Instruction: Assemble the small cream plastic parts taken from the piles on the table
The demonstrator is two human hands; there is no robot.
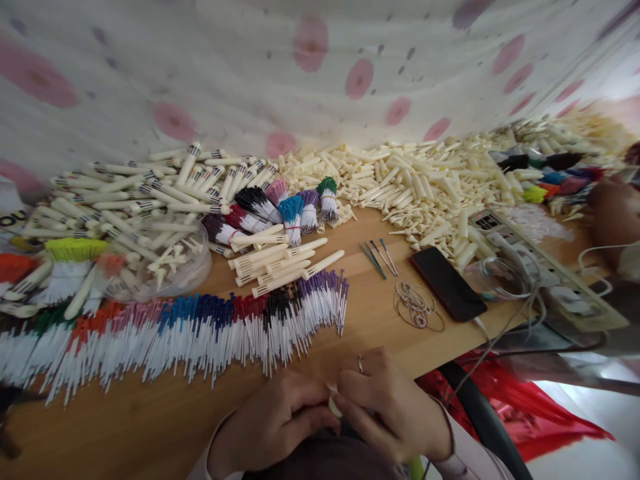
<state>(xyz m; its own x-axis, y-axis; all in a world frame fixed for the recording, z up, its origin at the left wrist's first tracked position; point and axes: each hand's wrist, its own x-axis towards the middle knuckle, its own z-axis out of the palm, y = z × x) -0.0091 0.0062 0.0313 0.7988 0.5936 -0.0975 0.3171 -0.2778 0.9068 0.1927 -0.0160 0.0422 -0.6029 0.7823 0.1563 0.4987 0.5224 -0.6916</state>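
Observation:
At the table's front edge, my left hand (pixel 277 423) and my right hand (pixel 387 407) meet, fingers closed in a pinch. Between them shows a small cream plastic piece (pixel 335 404), mostly covered by the fingers, so its exact shape is hidden. A ring sits on one right finger. Beyond my hands lies a long row of pen refills (pixel 215 333) with white tubes, sorted by colour from green at left to purple at right. Several cream pen barrels (pixel 280 263) rest just behind that row.
Finished-looking multicolour pens (pixel 125 193) and a clear tub (pixel 175 260) fill the left. Loose cream parts (pixel 415 180) are heaped behind. Rubber bands (pixel 415 305), a phone (pixel 447 283) and a power strip (pixel 550 280) lie right. Another person's hand (pixel 615 207) is at far right.

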